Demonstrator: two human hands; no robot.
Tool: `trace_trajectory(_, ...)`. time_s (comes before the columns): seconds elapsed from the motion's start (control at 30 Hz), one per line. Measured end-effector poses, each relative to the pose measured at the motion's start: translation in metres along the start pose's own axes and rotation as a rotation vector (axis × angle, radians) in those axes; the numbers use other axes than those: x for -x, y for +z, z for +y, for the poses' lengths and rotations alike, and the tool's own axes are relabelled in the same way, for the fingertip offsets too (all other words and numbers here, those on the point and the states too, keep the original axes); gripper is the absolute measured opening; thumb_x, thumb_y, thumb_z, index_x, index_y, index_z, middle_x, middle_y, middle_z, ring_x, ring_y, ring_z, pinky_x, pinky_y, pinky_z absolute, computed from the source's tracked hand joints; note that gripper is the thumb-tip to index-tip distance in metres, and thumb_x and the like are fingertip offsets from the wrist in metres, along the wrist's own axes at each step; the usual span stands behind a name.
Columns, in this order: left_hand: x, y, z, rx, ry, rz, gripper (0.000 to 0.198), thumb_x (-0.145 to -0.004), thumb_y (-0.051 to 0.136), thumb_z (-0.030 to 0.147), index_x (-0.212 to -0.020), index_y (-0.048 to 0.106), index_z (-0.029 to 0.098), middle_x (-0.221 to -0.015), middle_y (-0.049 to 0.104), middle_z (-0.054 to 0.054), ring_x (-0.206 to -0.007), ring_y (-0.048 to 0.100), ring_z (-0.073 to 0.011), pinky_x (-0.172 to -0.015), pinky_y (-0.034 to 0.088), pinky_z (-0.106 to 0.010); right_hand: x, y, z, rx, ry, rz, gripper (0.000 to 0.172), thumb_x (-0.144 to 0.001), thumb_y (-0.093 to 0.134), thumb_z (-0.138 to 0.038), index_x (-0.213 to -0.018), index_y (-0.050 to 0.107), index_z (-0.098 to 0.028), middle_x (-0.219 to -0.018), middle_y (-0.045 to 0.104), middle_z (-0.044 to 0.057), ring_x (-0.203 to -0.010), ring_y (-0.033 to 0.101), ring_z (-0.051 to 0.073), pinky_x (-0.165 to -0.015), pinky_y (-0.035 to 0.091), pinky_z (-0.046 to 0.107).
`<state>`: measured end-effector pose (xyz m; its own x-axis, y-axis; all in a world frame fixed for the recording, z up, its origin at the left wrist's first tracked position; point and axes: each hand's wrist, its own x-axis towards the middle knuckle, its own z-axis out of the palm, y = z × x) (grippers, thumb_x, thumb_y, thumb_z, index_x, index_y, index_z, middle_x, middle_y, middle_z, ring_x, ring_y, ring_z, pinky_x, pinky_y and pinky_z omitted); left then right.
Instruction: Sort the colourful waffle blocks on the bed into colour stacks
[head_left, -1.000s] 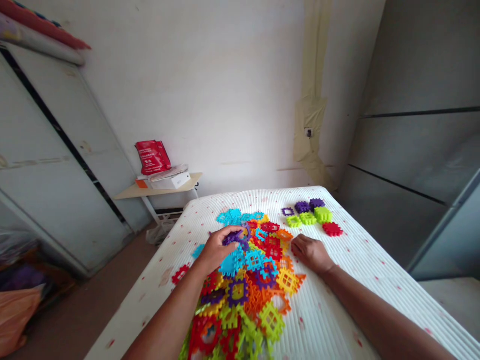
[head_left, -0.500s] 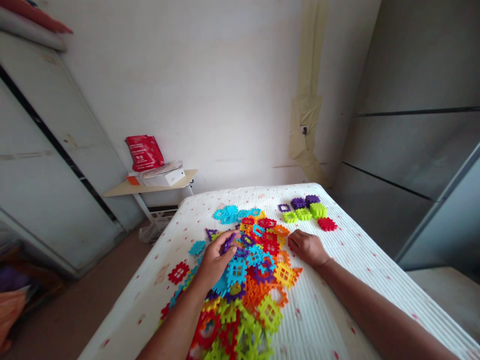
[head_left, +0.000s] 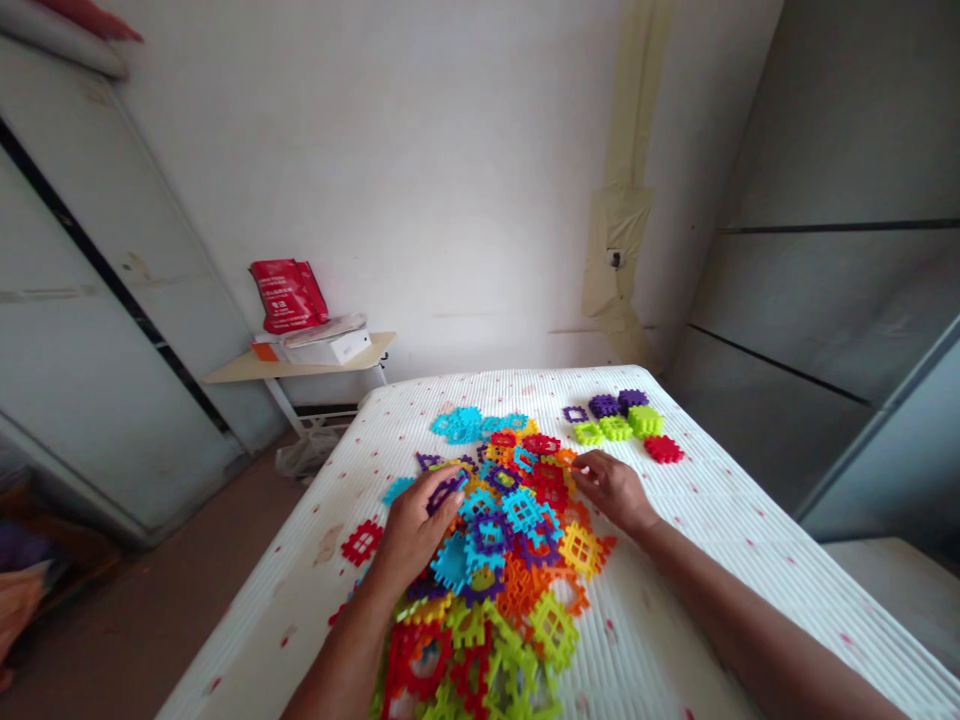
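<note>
My left hand [head_left: 420, 520] is over the left side of a heap of plastic interlocking blocks. It grips a purple interlocking block [head_left: 448, 490] between thumb and fingers. At the heap's right edge, beside the orange and red pieces, my right hand [head_left: 616, 488] is open, thumb and forefinger slightly apart with nothing visible between them. Beneath and between the hands lie notched flat blocks, among them a light blue block [head_left: 523, 511], a yellow window block [head_left: 580, 549] and a lime window block [head_left: 553, 626]. My left hand and forearm hide part of the heap.
Purple blocks [head_left: 604, 405], lime blocks [head_left: 643, 420] and a red block [head_left: 664, 449] are grouped at the back right of the patterned bed cover [head_left: 660, 620]. Light blue blocks [head_left: 459, 424] lie at the back. Against the wall stands a small table [head_left: 240, 370] bearing a red bag [head_left: 288, 297].
My left hand has moved slightly left and nearer with its purple block. Another purple block now shows lying on the light blue ones. The right hand's fingers have parted a little.
</note>
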<state>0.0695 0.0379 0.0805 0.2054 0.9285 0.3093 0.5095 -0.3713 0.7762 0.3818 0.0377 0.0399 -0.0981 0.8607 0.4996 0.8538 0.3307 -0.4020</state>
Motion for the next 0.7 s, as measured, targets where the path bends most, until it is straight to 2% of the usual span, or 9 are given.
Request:
trace_trajectory(0.1,0.003,0.001,-0.002,0.016,0.040,-0.072,0.042,-0.079,0.053,0.042,-0.116,0.058,0.025,-0.117,0.063,-0.006,-0.105,0.058,-0.0223,-0.093,0.045,-0.034,-0.013,0.004,-0.036,-0.110,-0.014,-0.067,0.026,-0.084,0.049,-0.038,-0.094,0.064,-0.020,-0.091,0.066,0.006,-0.080,0.061,0.016,-0.070,0.045,0.026)
trace_trajectory(0.2,0.005,0.002,-0.006,0.069,0.058,-0.093,0.040,-0.084,0.045,0.040,-0.119,0.056,0.024,-0.119,0.061,-0.007,-0.104,0.059,-0.0210,-0.089,0.047,-0.033,-0.025,0.014,-0.067,-0.108,0.014,-0.144,0.036,-0.080,0.055,-0.045,-0.104,0.062,-0.019,-0.101,0.066,0.008,-0.089,0.061,0.019,-0.075,0.046,0.028)
trace_trajectory(0.3,0.005,0.000,-0.011,0.007,0.057,0.012,0.037,-0.087,0.039,0.039,-0.115,0.058,0.023,-0.118,0.061,-0.006,-0.106,0.058,-0.0199,-0.093,0.044,-0.033,-0.033,0.027,-0.086,-0.018,0.059,-0.217,0.040,-0.077,0.059,-0.048,-0.104,0.062,-0.019,-0.100,0.067,0.009,-0.092,0.061,0.023,-0.076,0.045,0.031)
trace_trajectory(0.4,0.003,-0.001,-0.018,-0.057,0.052,0.132,0.035,-0.087,0.038,0.039,-0.106,0.061,0.022,-0.111,0.064,-0.007,-0.103,0.058,-0.0200,-0.094,0.043,-0.033,-0.036,0.035,-0.092,0.047,0.083,-0.235,0.034,-0.075,0.062,-0.043,-0.100,0.064,-0.020,-0.097,0.068,0.008,-0.091,0.061,0.024,-0.075,0.045,0.031)
trace_trajectory(0.53,0.001,0.003,-0.025,-0.094,0.047,0.204,0.034,-0.085,0.038,0.038,-0.099,0.064,0.021,-0.105,0.065,-0.008,-0.102,0.058,-0.0207,-0.093,0.043,-0.033,-0.040,0.021,-0.078,-0.041,0.078,-0.181,0.029,-0.076,0.060,-0.035,-0.101,0.065,-0.021,-0.097,0.068,0.006,-0.086,0.063,0.020,-0.073,0.046,0.028)
trace_trajectory(0.6,0.000,0.007,-0.029,-0.109,0.037,0.200,0.035,-0.084,0.038,0.038,-0.097,0.064,0.020,-0.104,0.066,-0.008,-0.101,0.058,-0.0210,-0.093,0.043,-0.034,-0.042,0.007,-0.058,-0.050,0.097,-0.105,0.030,-0.074,0.060,-0.032,-0.102,0.064,-0.021,-0.094,0.068,0.006,-0.078,0.063,0.018,-0.069,0.046,0.027)
trace_trajectory(0.7,-0.001,0.012,-0.037,-0.101,0.023,0.173,0.036,-0.083,0.039,0.039,-0.097,0.064,0.018,-0.102,0.066,-0.009,-0.098,0.060,-0.0214,-0.091,0.044,-0.036,-0.035,-0.015,-0.015,0.073,0.125,0.078,0.037,-0.070,0.059,-0.025,-0.106,0.061,-0.017,-0.094,0.066,0.008,-0.070,0.061,0.017,-0.064,0.047,0.027)
